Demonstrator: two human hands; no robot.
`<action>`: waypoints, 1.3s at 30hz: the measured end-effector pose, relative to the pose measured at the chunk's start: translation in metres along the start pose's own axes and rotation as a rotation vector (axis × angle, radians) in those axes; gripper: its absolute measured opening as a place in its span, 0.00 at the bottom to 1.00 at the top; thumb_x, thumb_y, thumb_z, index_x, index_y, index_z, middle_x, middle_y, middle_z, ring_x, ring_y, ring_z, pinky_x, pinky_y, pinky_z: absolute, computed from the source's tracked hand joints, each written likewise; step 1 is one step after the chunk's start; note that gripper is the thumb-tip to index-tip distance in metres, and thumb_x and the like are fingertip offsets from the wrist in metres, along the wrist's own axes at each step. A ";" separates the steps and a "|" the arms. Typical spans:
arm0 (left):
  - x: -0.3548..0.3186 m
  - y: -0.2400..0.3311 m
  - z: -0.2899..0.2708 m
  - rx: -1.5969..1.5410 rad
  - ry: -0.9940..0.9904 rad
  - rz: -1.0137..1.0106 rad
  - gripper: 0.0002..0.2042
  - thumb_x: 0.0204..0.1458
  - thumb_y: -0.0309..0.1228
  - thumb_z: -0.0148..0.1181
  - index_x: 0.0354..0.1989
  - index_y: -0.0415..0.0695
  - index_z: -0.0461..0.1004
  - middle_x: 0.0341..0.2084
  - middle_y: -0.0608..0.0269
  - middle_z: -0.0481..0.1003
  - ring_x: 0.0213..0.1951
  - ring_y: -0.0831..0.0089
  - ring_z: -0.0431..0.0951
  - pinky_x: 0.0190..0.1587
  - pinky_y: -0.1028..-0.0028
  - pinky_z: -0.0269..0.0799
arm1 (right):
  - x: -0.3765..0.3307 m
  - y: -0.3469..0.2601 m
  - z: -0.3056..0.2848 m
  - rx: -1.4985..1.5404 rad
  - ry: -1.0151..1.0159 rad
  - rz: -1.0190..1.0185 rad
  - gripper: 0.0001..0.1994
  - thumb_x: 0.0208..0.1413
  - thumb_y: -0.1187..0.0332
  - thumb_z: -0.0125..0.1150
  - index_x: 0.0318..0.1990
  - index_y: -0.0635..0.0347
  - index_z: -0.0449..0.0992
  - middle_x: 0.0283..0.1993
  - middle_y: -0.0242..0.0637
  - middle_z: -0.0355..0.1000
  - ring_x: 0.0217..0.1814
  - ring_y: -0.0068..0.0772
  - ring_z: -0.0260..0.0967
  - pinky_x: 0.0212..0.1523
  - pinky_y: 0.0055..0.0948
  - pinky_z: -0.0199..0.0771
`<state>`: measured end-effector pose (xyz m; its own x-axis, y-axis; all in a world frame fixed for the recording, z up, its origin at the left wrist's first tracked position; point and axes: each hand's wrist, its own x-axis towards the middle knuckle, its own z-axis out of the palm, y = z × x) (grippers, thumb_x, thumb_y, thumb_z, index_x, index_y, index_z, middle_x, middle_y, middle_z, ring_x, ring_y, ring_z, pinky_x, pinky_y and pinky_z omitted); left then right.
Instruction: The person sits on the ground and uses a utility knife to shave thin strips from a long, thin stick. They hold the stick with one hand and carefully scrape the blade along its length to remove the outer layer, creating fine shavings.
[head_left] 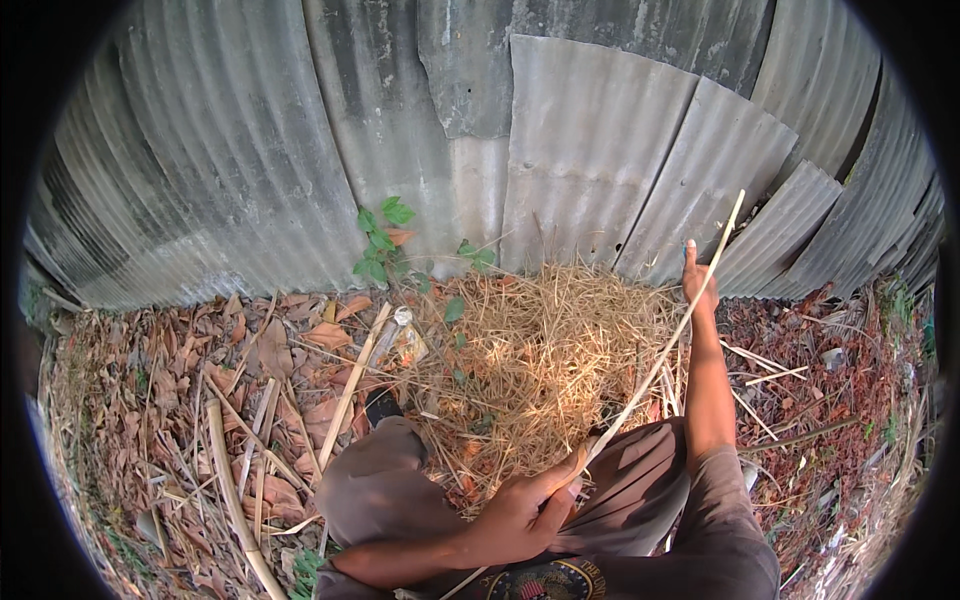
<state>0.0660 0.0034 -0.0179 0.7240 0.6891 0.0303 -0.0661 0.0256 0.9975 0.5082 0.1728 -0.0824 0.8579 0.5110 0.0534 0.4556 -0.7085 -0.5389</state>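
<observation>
Strip, long, thin, pale, held at both ends above straw pile. Left hand closed around lower end near knees; right hand pinching upper part, arm stretched toward corrugated metal wall. Seemingly mid-work: strip drawn straight, more canes lying untouched on dry leaves.

Left hand clamps the near end of a long pale cane strip, right hand pinches it farther up, straw pile beneath, corrugated sheets behind.
</observation>
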 end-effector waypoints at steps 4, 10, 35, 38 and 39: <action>0.020 0.012 -0.014 -0.139 0.057 0.090 0.23 0.64 0.28 0.41 0.67 0.43 0.52 0.17 0.68 0.67 0.15 0.86 0.61 0.22 0.82 0.62 | 0.032 0.061 0.005 0.180 -0.214 -0.226 0.40 0.55 0.31 0.38 0.24 0.69 0.70 0.21 0.42 0.66 0.23 0.35 0.60 0.29 0.41 0.62; 0.049 0.024 -0.054 -0.334 0.272 -0.138 0.23 0.66 0.34 0.39 0.67 0.43 0.50 0.20 0.61 0.71 0.11 0.85 0.61 0.14 0.82 0.60 | -0.128 -0.058 -0.058 0.470 -0.401 -0.659 0.28 0.57 0.45 0.55 0.22 0.65 0.67 0.17 0.33 0.58 0.21 0.21 0.53 0.23 0.29 0.57; 0.069 0.009 -0.001 -0.276 0.235 -0.114 0.21 0.66 0.37 0.39 0.65 0.44 0.56 0.12 0.66 0.65 0.11 0.85 0.56 0.14 0.84 0.50 | -0.133 -0.086 -0.017 0.156 0.004 -0.903 0.38 0.37 0.24 0.53 0.13 0.58 0.72 0.09 0.41 0.63 0.14 0.48 0.66 0.18 0.41 0.65; 0.056 0.017 0.003 -0.212 0.200 -0.129 0.21 0.66 0.36 0.38 0.65 0.44 0.56 0.12 0.66 0.65 0.11 0.85 0.56 0.14 0.83 0.51 | -0.134 -0.076 -0.020 0.227 -0.011 -0.917 0.39 0.38 0.24 0.51 0.14 0.59 0.73 0.09 0.43 0.63 0.16 0.50 0.67 0.20 0.44 0.66; 0.054 0.009 0.002 -0.238 0.207 -0.107 0.20 0.66 0.35 0.38 0.65 0.44 0.56 0.12 0.66 0.65 0.11 0.85 0.56 0.14 0.83 0.51 | -0.140 -0.078 -0.021 0.227 -0.042 -0.892 0.39 0.39 0.24 0.50 0.15 0.59 0.74 0.10 0.42 0.63 0.17 0.50 0.68 0.22 0.46 0.66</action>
<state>0.1058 0.0395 -0.0069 0.5821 0.8054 -0.1118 -0.1731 0.2571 0.9508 0.3575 0.1461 -0.0305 0.1999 0.8427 0.4998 0.8828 0.0664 -0.4651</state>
